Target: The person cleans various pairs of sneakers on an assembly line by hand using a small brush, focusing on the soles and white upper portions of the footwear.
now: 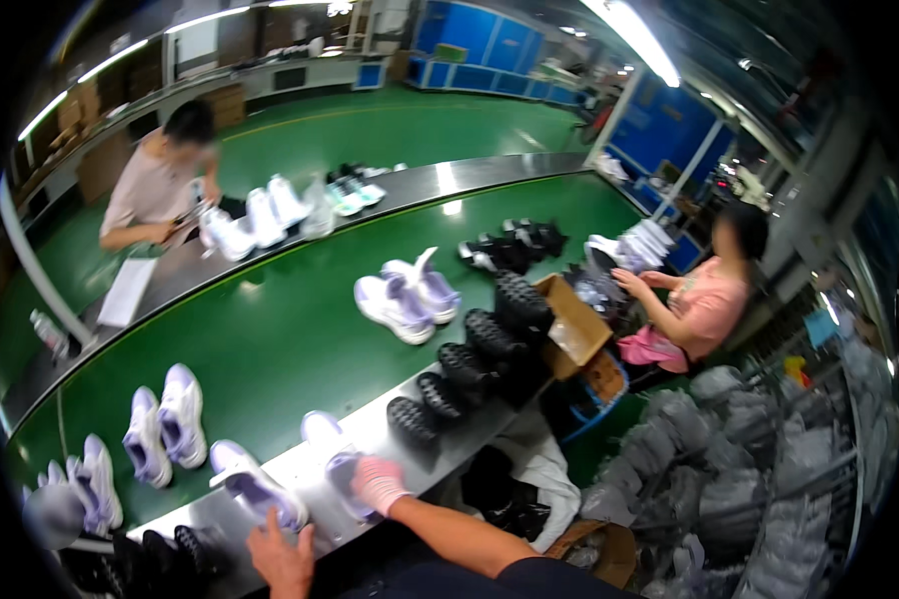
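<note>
Two white-and-lavender sneakers lie on the metal ledge in front of me, toes pointing away. My left hand [282, 554] is bare, its fingers apart, right by the heel of the left sneaker [240, 472]; whether it touches is hard to tell. My right hand [380, 485], in a pale pink knit glove, grips the right sneaker [322, 433] at its collar, with the fingertips partly hidden. Beyond on the green conveyor belt [280, 339] stand a pair of lavender sneakers [162, 427] at the left and another pair [406, 302] farther off.
Black shoes [459, 369] line the ledge at right, beside an open cardboard box [574, 327]. More black shoes [160, 559] sit at lower left. One co-worker [160, 180] handles shoes across the belt; another [704, 299] works at right. Plastic-wrapped items [709, 449] fill racks at right.
</note>
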